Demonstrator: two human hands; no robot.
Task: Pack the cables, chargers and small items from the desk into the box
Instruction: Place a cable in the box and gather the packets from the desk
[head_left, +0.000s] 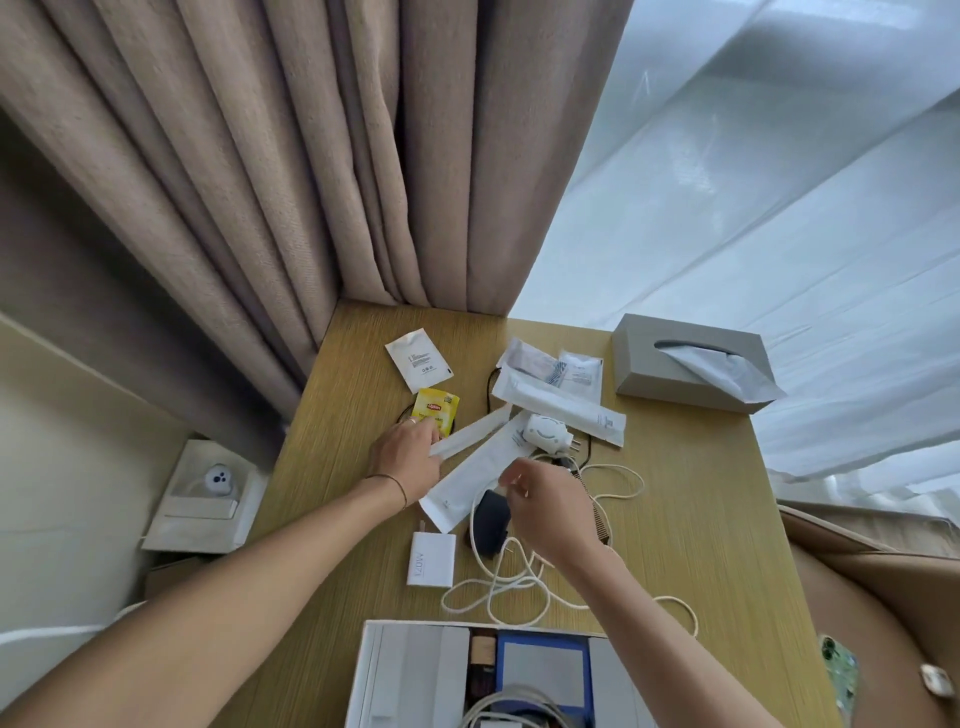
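- The open box (374, 675) sits at the near edge of the wooden desk (691, 519), a cable coiled inside.
- Beyond it lie a white charger (432, 560), a looping white cable (519, 582), a black adapter (491, 519) and paper sleeves.
- Beige curtains (260, 182) and a tissue box (685, 364) stand at the back.
- Left hand (408, 457) pinches a slim white packet (470, 434) beside the yellow tea bag (437, 410).
- Right hand (545, 501) hovers above the adapter, fingers curled; what it holds I cannot tell.

Bare forearms, no sleeves; thin dark cord bracelet (397, 486) on left wrist; finger ring (411, 421).
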